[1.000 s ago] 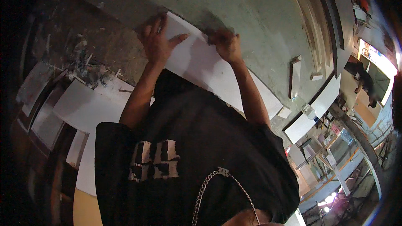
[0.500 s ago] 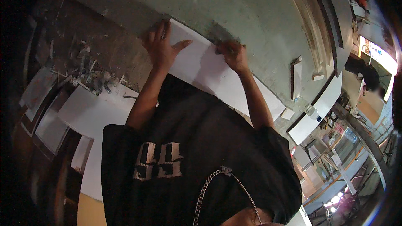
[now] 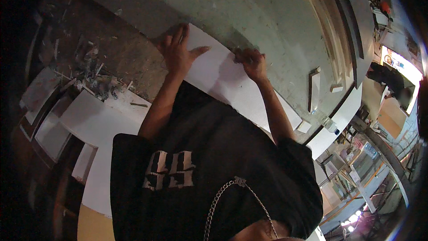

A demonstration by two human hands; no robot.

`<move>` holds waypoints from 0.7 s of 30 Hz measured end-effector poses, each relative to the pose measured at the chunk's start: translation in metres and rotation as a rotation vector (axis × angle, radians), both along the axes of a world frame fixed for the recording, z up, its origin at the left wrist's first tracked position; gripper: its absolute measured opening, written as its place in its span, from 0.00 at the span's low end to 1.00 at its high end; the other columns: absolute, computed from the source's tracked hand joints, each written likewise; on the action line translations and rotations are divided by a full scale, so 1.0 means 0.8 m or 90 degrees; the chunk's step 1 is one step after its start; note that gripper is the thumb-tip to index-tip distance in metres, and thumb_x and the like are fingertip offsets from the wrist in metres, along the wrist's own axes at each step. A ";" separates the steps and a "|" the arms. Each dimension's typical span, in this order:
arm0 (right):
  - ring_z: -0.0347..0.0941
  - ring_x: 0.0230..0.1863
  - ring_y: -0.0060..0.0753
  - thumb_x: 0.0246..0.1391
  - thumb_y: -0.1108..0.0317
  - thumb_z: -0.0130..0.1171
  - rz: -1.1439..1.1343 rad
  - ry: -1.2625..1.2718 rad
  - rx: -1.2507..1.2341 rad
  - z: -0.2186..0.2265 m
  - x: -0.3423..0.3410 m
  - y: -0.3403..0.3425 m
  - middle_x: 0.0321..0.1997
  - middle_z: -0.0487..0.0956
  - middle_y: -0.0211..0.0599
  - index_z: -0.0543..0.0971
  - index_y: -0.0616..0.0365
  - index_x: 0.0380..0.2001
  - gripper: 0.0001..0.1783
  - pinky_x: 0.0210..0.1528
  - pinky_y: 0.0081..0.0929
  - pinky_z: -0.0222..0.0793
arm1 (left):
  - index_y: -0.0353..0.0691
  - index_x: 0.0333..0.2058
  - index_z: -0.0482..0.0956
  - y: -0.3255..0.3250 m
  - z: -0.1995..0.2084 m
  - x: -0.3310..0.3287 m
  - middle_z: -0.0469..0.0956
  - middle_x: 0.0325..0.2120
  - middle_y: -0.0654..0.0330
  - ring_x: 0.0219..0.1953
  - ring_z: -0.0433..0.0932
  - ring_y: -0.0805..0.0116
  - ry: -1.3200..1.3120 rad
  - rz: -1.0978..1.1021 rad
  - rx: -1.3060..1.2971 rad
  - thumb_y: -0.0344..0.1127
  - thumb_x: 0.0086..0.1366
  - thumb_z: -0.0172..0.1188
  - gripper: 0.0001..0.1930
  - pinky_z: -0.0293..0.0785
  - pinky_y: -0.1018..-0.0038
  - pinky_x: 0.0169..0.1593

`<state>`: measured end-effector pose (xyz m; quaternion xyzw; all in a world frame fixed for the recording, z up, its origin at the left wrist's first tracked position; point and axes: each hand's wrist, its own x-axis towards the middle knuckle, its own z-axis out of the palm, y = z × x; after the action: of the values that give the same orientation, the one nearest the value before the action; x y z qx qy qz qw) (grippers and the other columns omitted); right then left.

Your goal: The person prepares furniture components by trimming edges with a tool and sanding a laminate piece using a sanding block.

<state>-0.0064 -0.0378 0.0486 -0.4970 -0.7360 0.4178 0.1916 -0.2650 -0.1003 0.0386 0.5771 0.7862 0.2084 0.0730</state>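
Note:
A long white board (image 3: 249,97) lies slantwise on the grey-green work surface, in front of my body. My left hand (image 3: 179,56) rests at its far left end, fingers stretched and thumb spread out over the white face. Along the board's far edge, my right hand (image 3: 253,64) is closed with the fingers curled in. Whatever those fingers may hold is dark and too small to make out. A shadow falls across the board between the hands. Next to the board's right end sits a small white block (image 3: 304,126).
A narrow white strip (image 3: 314,90) and a clear bottle (image 3: 330,125) lie to the right. Long curved-looking strips (image 3: 327,31) run along the far right. Scraps (image 3: 107,87) are heaped at left, beside large white panels (image 3: 89,116). Another person (image 3: 392,80) is at far right.
Both hands and the board sit slightly lower and further right in the picture. My left hand stays spread, my right hand stays closed.

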 end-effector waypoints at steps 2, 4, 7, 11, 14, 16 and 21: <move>0.81 0.31 0.38 0.45 0.72 0.60 -0.015 -0.008 -0.046 0.013 0.004 -0.002 0.27 0.83 0.33 0.86 0.47 0.27 0.08 0.35 0.31 0.73 | 0.50 0.61 0.71 -0.005 0.004 0.002 0.72 0.59 0.65 0.52 0.71 0.50 0.024 0.011 -0.027 0.77 0.43 0.59 0.51 0.51 0.35 0.59; 0.81 0.32 0.37 0.48 0.73 0.60 0.056 -0.024 0.020 -0.003 -0.018 0.009 0.29 0.84 0.35 0.84 0.54 0.29 0.06 0.38 0.31 0.74 | 0.50 0.62 0.70 -0.005 0.003 0.005 0.72 0.59 0.65 0.54 0.70 0.49 0.066 0.010 -0.037 0.78 0.43 0.58 0.51 0.47 0.32 0.61; 0.81 0.33 0.40 0.49 0.72 0.59 0.064 -0.064 0.131 -0.013 -0.114 0.023 0.29 0.84 0.39 0.83 0.58 0.31 0.06 0.40 0.33 0.75 | 0.53 0.67 0.62 -0.013 -0.002 -0.013 0.72 0.58 0.56 0.54 0.69 0.41 0.030 0.003 -0.029 0.77 0.41 0.63 0.57 0.55 0.39 0.58; 0.81 0.33 0.41 0.48 0.68 0.63 0.046 -0.093 0.141 -0.019 -0.178 0.074 0.30 0.83 0.44 0.81 0.57 0.30 0.06 0.38 0.36 0.75 | 0.50 0.70 0.53 0.011 0.007 0.003 0.75 0.53 0.52 0.51 0.70 0.40 -0.066 -0.029 0.030 0.66 0.41 0.72 0.60 0.58 0.42 0.56; 0.80 0.32 0.38 0.50 0.64 0.65 -0.048 -0.008 0.115 -0.025 -0.169 0.071 0.29 0.82 0.46 0.81 0.58 0.31 0.09 0.37 0.37 0.73 | 0.46 0.70 0.51 0.009 0.005 -0.006 0.76 0.51 0.49 0.50 0.71 0.40 -0.112 -0.023 0.056 0.60 0.42 0.76 0.61 0.61 0.46 0.56; 0.79 0.32 0.42 0.49 0.67 0.65 -0.096 0.033 0.070 -0.011 -0.146 0.057 0.30 0.82 0.45 0.80 0.58 0.30 0.07 0.36 0.39 0.73 | 0.43 0.68 0.54 -0.004 0.008 -0.024 0.76 0.50 0.47 0.51 0.71 0.41 -0.170 0.006 0.006 0.57 0.43 0.76 0.58 0.64 0.50 0.55; 0.76 0.31 0.47 0.51 0.72 0.62 -0.056 0.005 0.082 0.012 -0.050 0.004 0.30 0.80 0.43 0.81 0.56 0.31 0.03 0.34 0.39 0.72 | 0.40 0.61 0.66 -0.025 0.006 -0.063 0.74 0.52 0.47 0.54 0.72 0.48 -0.191 -0.053 0.158 0.51 0.47 0.75 0.45 0.67 0.54 0.55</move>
<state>-0.0466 -0.0347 0.0580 -0.5140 -0.7380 0.3626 0.2444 -0.3151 -0.1202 0.0437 0.5764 0.7102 0.3842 0.1260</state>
